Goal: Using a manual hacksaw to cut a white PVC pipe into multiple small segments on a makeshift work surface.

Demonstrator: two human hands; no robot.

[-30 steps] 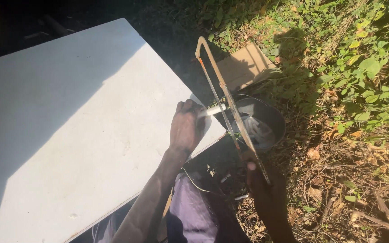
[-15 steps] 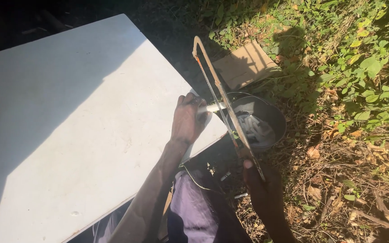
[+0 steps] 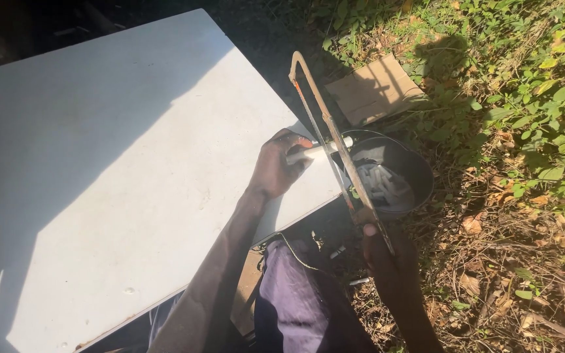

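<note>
left hand closed around a thin white tube, pinning it flat at the right edge of the white surface; the tube's tip overhangs the edge. right hand, in shadow off the near right corner, grips the handle of a rusty hacksaw. saw frame runs from near right to far, blade crossing the tube just right of the left fingers. dark round basin with pale scraps sits on the ground below the tube end. cardboard piece lies just beyond, among leaves.
</note>
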